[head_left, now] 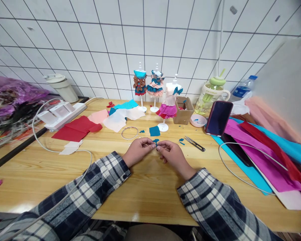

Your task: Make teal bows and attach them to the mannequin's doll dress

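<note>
A small dark teal paper piece is pinched between the fingertips of my left hand and my right hand, above the wooden table. Just beyond them lies a teal paper square, with small teal scraps to the right. Black-handled thread snips rest right of my right hand. Behind stands a small white mannequin wearing a pink and magenta skirt and a teal bow. Two more dressed mannequins stand further back.
Red paper, a wire ring and a white power strip lie left. A cardboard box, pink bowl, phone and green-lidded jug stand behind right. Coloured sheets and a looped cable cover the right side.
</note>
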Action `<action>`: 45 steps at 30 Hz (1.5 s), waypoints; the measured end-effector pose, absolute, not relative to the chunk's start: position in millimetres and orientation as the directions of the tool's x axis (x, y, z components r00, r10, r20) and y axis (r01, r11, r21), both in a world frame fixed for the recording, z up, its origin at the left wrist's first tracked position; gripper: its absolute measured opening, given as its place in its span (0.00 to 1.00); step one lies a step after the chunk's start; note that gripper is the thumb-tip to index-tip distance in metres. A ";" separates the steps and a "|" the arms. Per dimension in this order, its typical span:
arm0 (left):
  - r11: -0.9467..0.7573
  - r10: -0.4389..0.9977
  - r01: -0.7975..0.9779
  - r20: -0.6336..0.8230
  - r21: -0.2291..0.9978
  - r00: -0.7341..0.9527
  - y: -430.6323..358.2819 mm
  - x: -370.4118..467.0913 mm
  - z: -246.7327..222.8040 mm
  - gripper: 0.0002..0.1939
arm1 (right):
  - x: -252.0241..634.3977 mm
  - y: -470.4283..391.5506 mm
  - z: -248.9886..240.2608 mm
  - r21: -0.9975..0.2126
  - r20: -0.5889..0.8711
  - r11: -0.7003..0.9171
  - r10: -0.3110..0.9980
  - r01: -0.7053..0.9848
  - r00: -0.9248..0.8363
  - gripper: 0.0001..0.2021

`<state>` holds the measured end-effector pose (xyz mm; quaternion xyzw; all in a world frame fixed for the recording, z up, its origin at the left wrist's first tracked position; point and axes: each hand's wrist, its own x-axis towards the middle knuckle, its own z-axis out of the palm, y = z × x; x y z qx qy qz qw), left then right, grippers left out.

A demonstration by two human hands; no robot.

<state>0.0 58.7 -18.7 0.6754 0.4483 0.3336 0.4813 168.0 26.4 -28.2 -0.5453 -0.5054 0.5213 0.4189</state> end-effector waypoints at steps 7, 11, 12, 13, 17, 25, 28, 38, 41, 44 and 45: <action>-0.122 0.913 0.246 0.012 0.962 0.407 58.2 -1.8 -16.4 0.12 | 171.9 28.0 -30.4 -0.988 -0.135 -0.129 0.988 0.088 -0.070 0.12; -0.130 0.907 0.203 0.033 0.971 0.420 58.4 -3.0 -15.7 0.12 | 172.0 27.9 -29.8 -0.992 -0.110 -0.103 0.990 0.073 -0.087 0.12; -0.134 0.905 0.197 0.039 0.971 0.425 58.4 -2.9 -15.5 0.12 | 171.6 27.9 -30.1 -0.992 -0.107 -0.101 0.991 0.073 -0.084 0.12; -0.136 0.902 0.200 0.038 0.970 0.429 58.5 -2.8 -15.4 0.12 | 171.1 27.8 -30.5 -0.992 -0.107 -0.101 0.991 0.073 -0.082 0.11; -0.126 0.906 0.240 0.013 0.963 0.423 58.7 -2.1 -16.6 0.11 | 169.3 27.7 -30.9 -0.992 -0.113 -0.108 0.990 0.059 -0.081 0.12; -0.140 0.892 0.255 0.010 0.957 0.453 59.1 -2.1 -16.6 0.10 | 171.3 27.3 -28.6 -0.982 -0.082 -0.065 0.993 0.177 -0.090 0.12; -0.159 0.889 0.259 0.024 0.953 0.458 58.8 -2.1 -15.9 0.10 | 171.7 27.3 -30.5 -0.977 -0.060 -0.036 0.992 0.212 -0.111 0.10; -0.167 0.886 0.265 0.027 0.950 0.464 59.3 -2.4 -16.1 0.09 | 170.8 26.8 -29.0 -0.980 -0.080 -0.050 0.985 0.192 -0.154 0.12; -0.166 0.886 0.268 0.024 0.949 0.464 59.3 -2.5 -16.1 0.08 | 171.0 26.4 -28.5 -0.983 -0.077 -0.047 0.983 0.179 -0.166 0.11; -0.152 0.884 0.272 0.008 0.950 0.467 58.8 -2.6 -15.5 0.08 | 171.7 26.9 -28.9 -0.986 -0.067 -0.039 0.983 0.165 -0.171 0.10; -0.151 0.881 0.273 0.004 0.950 0.473 58.7 -2.8 -15.3 0.07 | 171.9 27.2 -29.0 -0.987 -0.067 -0.040 0.982 0.158 -0.175 0.09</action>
